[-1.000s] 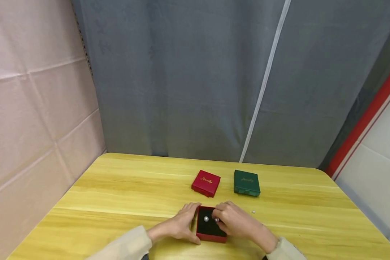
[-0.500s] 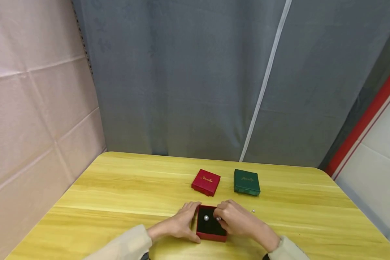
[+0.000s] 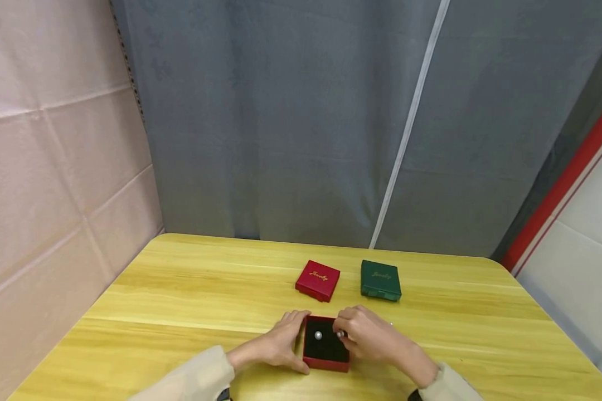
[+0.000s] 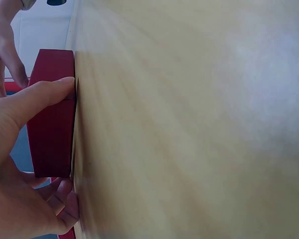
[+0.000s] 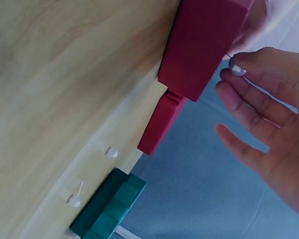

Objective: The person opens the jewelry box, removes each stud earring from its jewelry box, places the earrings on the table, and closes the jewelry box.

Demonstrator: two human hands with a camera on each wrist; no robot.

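A red open box (image 3: 326,365) with a black padded inside sits near the front of the table. My left hand (image 3: 281,343) holds it from the left, thumb (image 4: 50,92) on the near wall and fingers round the far side. One pearl stud (image 3: 318,335) rests on the black pad, left of its middle. Over the pad's right part, my right hand (image 3: 368,337) pinches another pearl stud earring (image 5: 236,68) between thumb and fingertip. Its thin pin points toward the box in the right wrist view. The other right fingers are loosely bent.
Behind the box lie a closed red jewelry box (image 3: 318,280) and a closed green one (image 3: 380,280). Two small studs, a near one (image 5: 111,152) and one with its pin up (image 5: 74,200), lie on the table (image 3: 205,278). A grey curtain (image 3: 281,122) hangs behind.
My right hand has shifted slightly right and away from me, with the pinched pearl stud moving along above the pad. The left hand and the boxes have stayed put.
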